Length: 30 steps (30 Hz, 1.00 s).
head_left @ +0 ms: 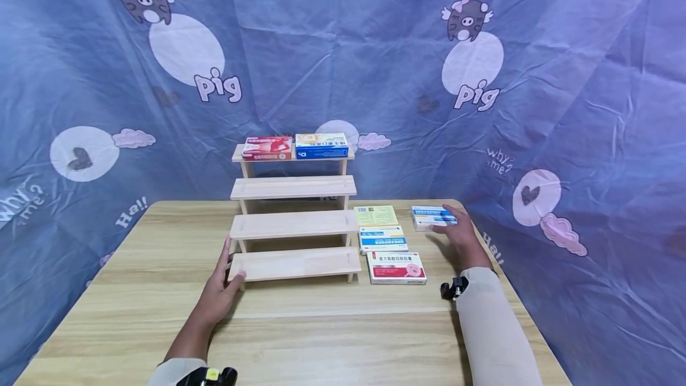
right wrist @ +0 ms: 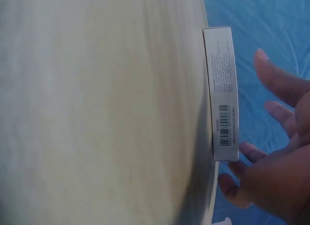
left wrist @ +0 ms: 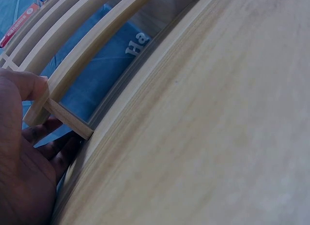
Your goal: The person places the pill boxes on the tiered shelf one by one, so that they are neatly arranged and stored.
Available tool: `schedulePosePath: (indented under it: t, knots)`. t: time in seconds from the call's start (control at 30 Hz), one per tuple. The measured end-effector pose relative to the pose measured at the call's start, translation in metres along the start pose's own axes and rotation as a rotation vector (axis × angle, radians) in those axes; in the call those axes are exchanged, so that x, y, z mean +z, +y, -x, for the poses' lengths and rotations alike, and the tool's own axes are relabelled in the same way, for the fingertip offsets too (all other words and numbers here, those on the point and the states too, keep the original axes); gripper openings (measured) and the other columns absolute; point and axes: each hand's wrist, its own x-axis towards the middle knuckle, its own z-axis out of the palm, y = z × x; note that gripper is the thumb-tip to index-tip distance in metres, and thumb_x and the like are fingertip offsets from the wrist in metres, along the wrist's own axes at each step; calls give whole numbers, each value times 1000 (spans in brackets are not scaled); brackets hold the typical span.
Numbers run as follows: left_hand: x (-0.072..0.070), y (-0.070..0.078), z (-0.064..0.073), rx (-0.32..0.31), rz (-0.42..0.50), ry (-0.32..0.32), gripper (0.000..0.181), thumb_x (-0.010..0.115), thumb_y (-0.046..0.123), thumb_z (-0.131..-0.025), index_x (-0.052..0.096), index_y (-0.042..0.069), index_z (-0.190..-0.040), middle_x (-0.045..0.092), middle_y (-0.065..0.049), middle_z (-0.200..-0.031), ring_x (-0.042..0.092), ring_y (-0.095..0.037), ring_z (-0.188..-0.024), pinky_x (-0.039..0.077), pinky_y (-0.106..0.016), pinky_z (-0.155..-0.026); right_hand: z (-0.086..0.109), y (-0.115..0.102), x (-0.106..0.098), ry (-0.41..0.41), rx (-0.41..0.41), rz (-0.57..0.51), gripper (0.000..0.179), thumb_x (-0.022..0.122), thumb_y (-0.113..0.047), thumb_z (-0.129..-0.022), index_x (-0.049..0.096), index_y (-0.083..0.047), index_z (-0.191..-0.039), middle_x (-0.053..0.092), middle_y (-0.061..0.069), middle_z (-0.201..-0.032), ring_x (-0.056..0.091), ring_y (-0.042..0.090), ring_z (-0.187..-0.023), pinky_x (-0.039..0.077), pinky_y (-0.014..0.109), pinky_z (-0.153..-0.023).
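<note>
A four-step wooden display rack (head_left: 295, 224) stands on the table. My left hand (head_left: 221, 286) holds its left end at the lowest step, with the thumb (left wrist: 33, 84) on the board and the other fingers behind and below it. My right hand (head_left: 460, 234) is over the right end of a blue-and-white medicine box (head_left: 429, 217) lying flat at the table's back right. In the right wrist view, the fingers are spread and the thumb is apart from that box (right wrist: 223, 94), whose barcoded side faces the camera.
On the top step sit a red medicine box (head_left: 267, 148) and a blue-and-white vitamin box (head_left: 321, 146). Right of the rack lie a yellow-green box (head_left: 375, 215), another blue-and-white box (head_left: 383, 239) and a red-and-white box (head_left: 397, 268). Blue patterned cloth (head_left: 343, 64) hangs behind the table (head_left: 300, 338).
</note>
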Motion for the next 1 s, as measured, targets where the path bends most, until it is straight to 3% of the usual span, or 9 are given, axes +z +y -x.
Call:
schedulePosePath:
  t: [0.13,0.33,0.6,1.0]
  knots:
    - [0,0,0,1,-7,2,92,57,17,-114,-9,30,-177,29,-35,-172,49,-56,-150,44,-13,-100,3,0,0,-5,2,15,92,77,1,-95,30,-10,-172,23,27,-180,20,50,-167,12,60,-137]
    - [2,-1,0,4,-17,5,89,54,18,-116,-9,32,-177,27,-35,-173,46,-57,-152,49,-28,-108,1,7,2,-10,-6,7,93,78,1,-93,29,-7,-172,21,28,-179,21,50,-167,14,58,-137]
    - [3,-3,-2,5,2,4,87,53,18,-116,-8,33,-177,25,-34,-174,44,-58,-153,39,-9,-101,0,18,0,7,18,40,92,82,-5,-94,32,-8,-170,23,32,-177,26,51,-163,14,57,-137]
    - [1,-2,-1,-9,-12,0,87,53,21,-116,-8,32,-177,25,-34,-175,43,-57,-154,42,-14,-103,-6,28,-1,9,23,165,79,77,-16,-102,36,-9,-169,17,33,-178,14,55,-166,14,62,-136]
